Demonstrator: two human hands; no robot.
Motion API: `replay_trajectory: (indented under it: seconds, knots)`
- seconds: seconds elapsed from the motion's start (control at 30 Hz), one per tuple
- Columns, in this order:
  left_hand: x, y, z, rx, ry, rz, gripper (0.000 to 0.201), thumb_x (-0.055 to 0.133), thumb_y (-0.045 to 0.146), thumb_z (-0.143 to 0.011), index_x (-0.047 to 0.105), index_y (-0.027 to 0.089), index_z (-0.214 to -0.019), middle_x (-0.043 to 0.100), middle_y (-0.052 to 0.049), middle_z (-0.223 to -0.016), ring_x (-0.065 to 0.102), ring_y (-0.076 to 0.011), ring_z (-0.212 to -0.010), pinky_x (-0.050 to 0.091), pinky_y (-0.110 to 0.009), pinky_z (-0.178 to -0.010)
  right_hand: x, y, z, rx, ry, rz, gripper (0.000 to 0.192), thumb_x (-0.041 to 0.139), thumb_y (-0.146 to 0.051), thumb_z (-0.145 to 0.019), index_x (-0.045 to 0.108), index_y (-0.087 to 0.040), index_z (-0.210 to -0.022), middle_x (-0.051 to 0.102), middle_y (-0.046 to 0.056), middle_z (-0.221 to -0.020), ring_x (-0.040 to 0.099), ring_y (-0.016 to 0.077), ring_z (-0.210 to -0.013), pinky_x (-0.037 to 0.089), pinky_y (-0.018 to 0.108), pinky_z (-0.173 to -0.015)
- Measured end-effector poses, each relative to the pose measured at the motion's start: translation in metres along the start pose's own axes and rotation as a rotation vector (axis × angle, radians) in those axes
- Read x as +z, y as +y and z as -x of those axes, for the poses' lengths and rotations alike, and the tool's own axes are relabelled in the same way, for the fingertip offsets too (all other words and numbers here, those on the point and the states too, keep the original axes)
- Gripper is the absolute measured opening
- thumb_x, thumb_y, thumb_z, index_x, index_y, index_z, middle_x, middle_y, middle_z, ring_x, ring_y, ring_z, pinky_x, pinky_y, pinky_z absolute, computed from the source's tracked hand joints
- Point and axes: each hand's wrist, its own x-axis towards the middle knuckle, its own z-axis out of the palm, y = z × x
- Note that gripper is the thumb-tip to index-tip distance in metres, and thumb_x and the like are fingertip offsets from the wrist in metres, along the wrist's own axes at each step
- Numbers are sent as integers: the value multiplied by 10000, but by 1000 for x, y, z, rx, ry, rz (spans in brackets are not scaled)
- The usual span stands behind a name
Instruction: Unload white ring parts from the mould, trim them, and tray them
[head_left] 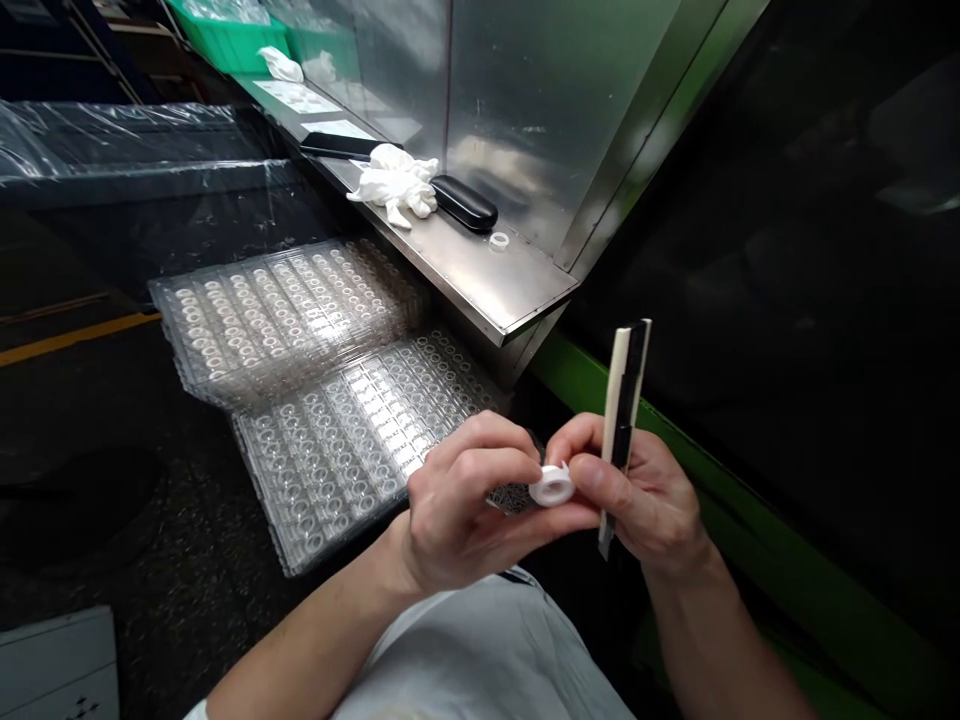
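Note:
Between the fingertips of both hands is a small white plastic ring point(553, 486), held in front of my body with its hole facing up toward me. My left hand point(480, 500) pinches the ring from the left, its fingers curled around it. My right hand point(637, 490) touches the ring with thumb and index finger from the right. That same hand also grips a utility knife point(621, 420) with a pale and black handle; it stands nearly upright, its blade tip pointing down below the hand.
Clear plastic trays point(322, 470) with rows of rings lie left of my hands, beside a stack of filled trays point(277, 310). On the metal ledge point(517, 290) are a loose white ring point(499, 240), a black case point(465, 202) and white gloves point(397, 185). Green bins point(232, 40) stand farther back.

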Motion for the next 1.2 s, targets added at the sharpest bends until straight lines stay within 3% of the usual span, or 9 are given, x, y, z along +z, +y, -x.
replay_trajectory:
  seconds: [0.17, 0.27, 0.47, 0.67, 0.73, 0.87, 0.93, 1.07, 1.2]
  knots:
    - [-15, 3, -3, -52, -205, 149, 602, 910, 232, -774, 652, 16, -1272, 706, -128, -983, 696, -167, -880, 634, -257, -760, -10, 5, -6, 157, -220, -297, 222, 669, -392, -994, 684, -171, -975, 491, -44, -621, 347, 48, -488, 302, 170, -446]
    - [-22, 6, -3, -150, -299, 198, 501, 855, 129, -816, 679, -5, -1266, 701, -149, -994, 689, -174, -896, 626, -261, -768, -15, 9, -9, 182, -295, -332, 236, 685, -384, -984, 674, -149, -972, 509, -32, -628, 347, 49, -488, 310, 176, -446]
    - [-22, 8, 8, -77, -250, 19, 496, 840, 43, -792, 697, 34, -1266, 672, -129, -973, 668, -184, -862, 615, -311, -731, -17, 14, -13, 128, -270, -276, 211, 691, -360, -984, 698, -150, -974, 498, -40, -610, 356, 55, -498, 311, 181, -455]
    - [-20, 9, 9, 22, -202, -55, 428, 876, 45, -752, 713, 18, -1147, 681, -152, -1047, 711, -210, -949, 644, -314, -792, -12, 13, -10, 22, -210, -77, 224, 716, -370, -964, 726, -148, -928, 550, -10, -639, 412, 73, -534, 300, 202, -464]
    - [-20, 9, 8, -14, -147, 8, 459, 892, 20, -719, 697, 9, -1135, 707, -171, -1061, 730, -222, -965, 653, -312, -805, -9, 11, -9, 14, -89, -25, 238, 694, -391, -975, 734, -162, -924, 525, -18, -623, 426, 81, -525, 306, 210, -456]
    - [-20, 6, 12, -194, 43, 165, 510, 894, -30, -674, 691, 69, -1131, 752, -136, -1016, 749, -225, -959, 662, -316, -823, -5, -3, -9, -123, 417, -76, 274, 600, -380, -994, 718, -192, -833, 456, -34, -590, 405, 74, -434, 262, 232, -417]
    - [-20, 4, 15, -231, 94, 193, 508, 895, -44, -656, 693, 84, -1104, 750, -125, -1001, 745, -218, -950, 660, -307, -815, -4, -13, -9, -214, 590, -113, 258, 599, -335, -938, 668, -194, -733, 394, -44, -558, 347, 71, -396, 242, 251, -410]
    - [-20, 0, 14, -193, 120, 152, 483, 904, -37, -645, 687, 92, -1057, 735, -108, -979, 726, -194, -912, 644, -280, -776, 6, -27, -2, -248, 747, -89, 247, 569, -326, -936, 638, -216, -726, 310, -52, -505, 260, 91, -407, 234, 287, -413]
    - [-20, -1, 11, -166, 131, 72, 452, 915, 1, -661, 678, 109, -1031, 722, -85, -961, 713, -177, -888, 628, -280, -771, 34, -29, 15, -308, 845, 145, 142, 691, -332, -962, 741, -226, -881, 619, -2, -680, 532, 130, -501, 402, 311, -439]
